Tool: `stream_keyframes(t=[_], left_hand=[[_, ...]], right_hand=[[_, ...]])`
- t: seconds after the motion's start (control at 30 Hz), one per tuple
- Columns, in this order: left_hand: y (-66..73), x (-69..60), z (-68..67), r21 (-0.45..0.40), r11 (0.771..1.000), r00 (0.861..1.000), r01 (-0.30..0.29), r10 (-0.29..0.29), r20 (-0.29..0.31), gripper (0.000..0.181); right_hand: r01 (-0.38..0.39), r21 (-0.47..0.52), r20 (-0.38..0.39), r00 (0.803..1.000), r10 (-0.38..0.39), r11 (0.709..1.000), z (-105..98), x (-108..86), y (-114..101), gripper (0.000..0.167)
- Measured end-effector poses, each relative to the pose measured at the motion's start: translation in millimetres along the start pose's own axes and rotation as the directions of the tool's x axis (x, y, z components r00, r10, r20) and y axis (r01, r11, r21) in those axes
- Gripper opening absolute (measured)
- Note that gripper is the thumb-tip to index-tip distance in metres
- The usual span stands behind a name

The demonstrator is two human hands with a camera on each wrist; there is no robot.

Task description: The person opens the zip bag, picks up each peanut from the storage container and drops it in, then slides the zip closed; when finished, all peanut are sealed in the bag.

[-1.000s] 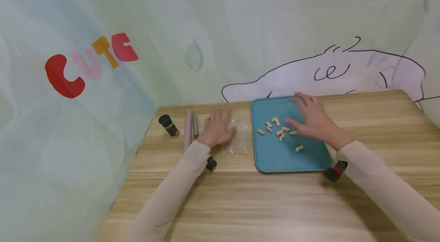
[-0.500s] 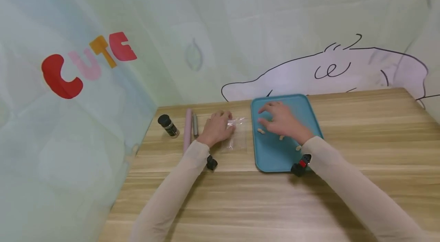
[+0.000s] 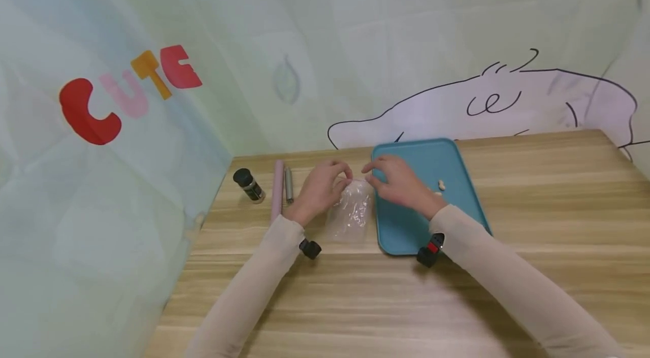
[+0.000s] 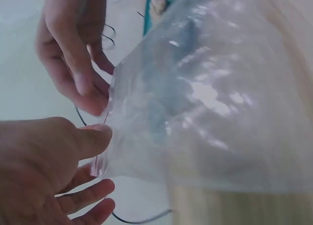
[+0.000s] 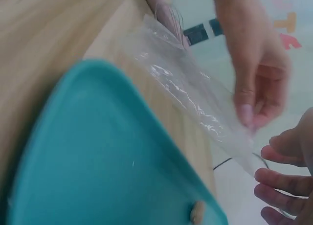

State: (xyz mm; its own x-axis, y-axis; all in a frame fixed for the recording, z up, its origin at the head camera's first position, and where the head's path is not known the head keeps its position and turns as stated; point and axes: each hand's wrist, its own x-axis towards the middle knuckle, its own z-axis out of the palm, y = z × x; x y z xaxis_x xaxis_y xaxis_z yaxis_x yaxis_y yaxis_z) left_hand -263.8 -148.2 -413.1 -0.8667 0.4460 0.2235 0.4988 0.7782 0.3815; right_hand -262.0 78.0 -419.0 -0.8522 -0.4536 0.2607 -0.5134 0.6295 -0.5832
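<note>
A clear zip-lock bag (image 3: 350, 217) is held up near the table's left middle. My left hand (image 3: 321, 187) pinches its zip edge between thumb and fingers, plain in the left wrist view, where the bag (image 4: 215, 93) fills the right side. My right hand (image 3: 398, 184) is at the bag's other top corner, over the tray's left edge. Its thumb and fingers (image 5: 281, 178) stand apart there, close to or touching the film; no pinch shows. On the blue tray (image 3: 406, 234) beside it lies a peanut (image 3: 441, 184); my right hand hides others.
Left of the bag lie a pink cylinder (image 3: 277, 188), a grey-handled whisk (image 3: 289, 184) and a jar with a black lid (image 3: 249, 186). A printed curtain (image 3: 284, 36) hangs behind the wooden table (image 3: 345, 301).
From over the tray, my right hand has moved left to the bag. My left hand has gone from lying over the bag to pinching its zip edge, and the bag is raised.
</note>
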Motion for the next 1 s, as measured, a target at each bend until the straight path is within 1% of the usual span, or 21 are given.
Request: stream_keyframes(t=[0.03, 0.1, 0.17, 0.3, 0.37, 0.43, 0.5, 0.57, 0.63, 0.7, 0.73, 0.77, 0.8, 0.87, 0.93, 1.0], left_hand=[[6.0, 0.0, -2.9, 0.006, 0.999, 0.999, -0.045, 0.045, -0.007, 0.006], [16.8, 0.4, -8.3, 0.019, 0.992, 0.992, -0.127, 0.127, -0.022, 0.005], [25.5, 0.9, -12.3, 0.041, 0.982, 0.982, -0.186, 0.187, -0.037, 0.004], [35.9, -0.1, -16.3, 0.082, 0.964, 0.965, -0.251, 0.256, -0.054, 0.004], [40.7, -2.6, -16.5, 0.094, 0.956, 0.956, -0.278, 0.285, -0.068, 0.004], [45.7, -5.1, -15.2, 0.096, 0.950, 0.946, -0.296, 0.306, -0.107, 0.009], [51.7, -7.7, -14.2, 0.069, 0.955, 0.938, -0.287, 0.295, -0.180, 0.014], [57.5, -9.0, -13.9, 0.030, 0.964, 0.925, -0.266, 0.264, -0.274, 0.020], [62.7, -9.1, -14.1, -0.018, 0.970, 0.904, -0.244, 0.221, -0.366, 0.021], [68.7, -9.0, -14.7, -0.058, 0.970, 0.878, -0.238, 0.189, -0.440, 0.017], [71.4, -8.9, -14.3, -0.072, 0.968, 0.868, -0.242, 0.183, -0.462, 0.014], [74.1, -9.0, -13.6, -0.086, 0.965, 0.862, -0.248, 0.179, -0.475, 0.012], [76.5, -9.5, -12.5, -0.102, 0.961, 0.860, -0.256, 0.178, -0.479, 0.010], [81.0, -11.1, -9.8, -0.139, 0.954, 0.862, -0.264, 0.169, -0.477, 0.007], [84.3, -13.0, -6.6, -0.191, 0.947, 0.872, -0.257, 0.142, -0.468, 0.006], [87.7, -13.9, -4.2, -0.251, 0.938, 0.883, -0.241, 0.103, -0.459, 0.008]], right_hand=[[0.013, 0.002, -0.004, 1.000, -0.013, 1.000, -0.6, -0.4, -2.3, 0.027], [0.038, 0.006, -0.011, 0.999, -0.038, 0.999, -2.3, -1.6, -6.6, 0.023], [0.050, 0.012, -0.011, 0.999, -0.050, 0.999, -5.4, -3.5, -11.0, 0.019], [0.032, 0.008, 0.028, 0.999, -0.032, 0.999, -15.6, -8.8, -20.0, 0.017], [-0.004, 0.022, 0.064, 0.998, 0.002, 1.000, -21.7, -12.7, -24.1, 0.018], [-0.053, 0.051, 0.090, 0.995, 0.048, 0.997, -27.0, -17.0, -26.6, 0.018], [-0.108, 0.090, 0.110, 0.989, 0.098, 0.990, -31.4, -20.5, -26.9, 0.019], [-0.149, 0.130, 0.118, 0.984, 0.134, 0.980, -35.8, -23.7, -26.8, 0.020], [-0.179, 0.164, 0.118, 0.980, 0.160, 0.970, -40.2, -26.9, -26.1, 0.022], [-0.197, 0.192, 0.102, 0.978, 0.180, 0.961, -45.2, -30.8, -26.3, 0.022], [-0.212, 0.209, 0.092, 0.976, 0.197, 0.955, -47.9, -33.3, -26.7, 0.021], [-0.228, 0.224, 0.081, 0.973, 0.215, 0.947, -50.6, -35.9, -26.7, 0.020], [-0.245, 0.239, 0.070, 0.970, 0.235, 0.940, -53.2, -38.5, -26.8, 0.020], [-0.270, 0.270, 0.052, 0.963, 0.266, 0.924, -57.5, -42.4, -27.5, 0.019], [-0.287, 0.303, 0.044, 0.957, 0.287, 0.909, -60.5, -45.3, -28.7, 0.020], [-0.291, 0.328, 0.039, 0.955, 0.294, 0.899, -62.1, -47.4, -29.7, 0.023]])
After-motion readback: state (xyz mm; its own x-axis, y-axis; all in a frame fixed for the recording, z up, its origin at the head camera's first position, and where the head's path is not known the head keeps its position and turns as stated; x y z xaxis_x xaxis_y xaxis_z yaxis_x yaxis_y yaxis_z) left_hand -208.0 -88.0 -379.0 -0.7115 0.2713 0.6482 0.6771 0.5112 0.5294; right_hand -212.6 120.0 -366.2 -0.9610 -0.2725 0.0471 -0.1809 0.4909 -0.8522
